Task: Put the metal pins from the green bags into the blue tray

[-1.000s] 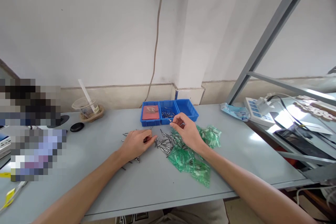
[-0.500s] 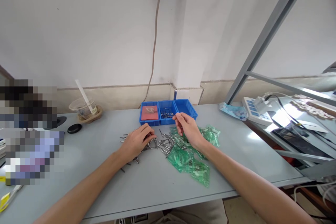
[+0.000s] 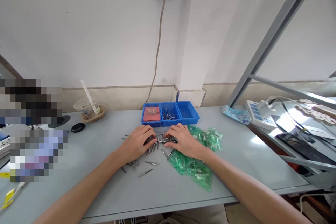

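Small silvery metal rods [image 3: 145,172], thicker at one end, lie scattered on the grey table in a loose pile. My left hand [image 3: 138,143] is curled over the left part of the pile, with rods in its bent fingers. Opposite it, my right hand [image 3: 182,140] cups a bunch of rods, thumb below and fingers above. Crumpled green plastic bags [image 3: 194,169] lie under and beside my right wrist, with small pieces showing inside. Behind the hands stand three joined blue bins: one bin [image 3: 151,123] holds a red packet, the middle bin [image 3: 170,123] holds several rods, and the right bin [image 3: 187,112] looks bare.
A clear cup [image 3: 86,106] with a straw sits in a brown holder at the left, near a black round object [image 3: 78,127]. On the right are a blue plastic packet [image 3: 236,114], a power strip [image 3: 258,113] and a grey metal frame [image 3: 275,31]. A blurred person is at far left.
My right hand has come down from beside the middle bin onto the rods, closer to my left hand. Some rods now lie nearer the table's front. The view has shifted slightly.
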The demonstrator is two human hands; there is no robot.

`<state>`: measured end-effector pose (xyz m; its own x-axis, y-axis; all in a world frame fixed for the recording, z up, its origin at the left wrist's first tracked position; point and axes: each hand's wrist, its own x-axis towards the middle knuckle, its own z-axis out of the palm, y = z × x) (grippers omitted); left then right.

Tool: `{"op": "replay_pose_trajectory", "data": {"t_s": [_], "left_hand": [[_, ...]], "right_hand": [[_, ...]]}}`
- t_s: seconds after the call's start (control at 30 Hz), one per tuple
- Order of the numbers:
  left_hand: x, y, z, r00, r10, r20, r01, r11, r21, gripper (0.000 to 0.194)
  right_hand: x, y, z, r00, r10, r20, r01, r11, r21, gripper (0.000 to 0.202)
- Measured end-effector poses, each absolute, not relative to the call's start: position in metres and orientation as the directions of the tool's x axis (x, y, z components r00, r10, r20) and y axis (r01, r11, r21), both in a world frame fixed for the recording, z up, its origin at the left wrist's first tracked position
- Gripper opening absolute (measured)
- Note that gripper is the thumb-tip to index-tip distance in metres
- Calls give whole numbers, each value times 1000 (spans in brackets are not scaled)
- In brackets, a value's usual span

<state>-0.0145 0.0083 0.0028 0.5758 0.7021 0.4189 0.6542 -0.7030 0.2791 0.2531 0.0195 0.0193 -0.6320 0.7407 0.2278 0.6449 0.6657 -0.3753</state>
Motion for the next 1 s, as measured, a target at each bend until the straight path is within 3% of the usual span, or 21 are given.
{"op": "replay_pose_trajectory", "data": {"t_s": [0.2, 0.57, 0.7, 0.9, 1.0], "left_hand": [[-17, 9, 4, 587, 701, 406, 653, -706, 274, 17], [-20, 10, 10, 579, 725, 373, 678, -683, 274, 21], [-30, -2, 17, 563, 766, 309, 727, -637, 256, 39], [-60, -55, -2, 394, 875, 282, 902, -427, 63, 89], [-67, -83, -18, 336, 907, 253, 932, -360, 54, 107]], "right_hand": [[252, 23, 14, -615, 747, 255, 645, 662, -382, 15], [251, 23, 16, -527, 775, 349, 632, 632, -448, 19], [251, 21, 19, -495, 794, 353, 605, 606, -516, 18], [251, 20, 22, -423, 813, 400, 568, 581, -583, 15], [251, 19, 22, -407, 818, 406, 565, 575, -592, 15]]}}
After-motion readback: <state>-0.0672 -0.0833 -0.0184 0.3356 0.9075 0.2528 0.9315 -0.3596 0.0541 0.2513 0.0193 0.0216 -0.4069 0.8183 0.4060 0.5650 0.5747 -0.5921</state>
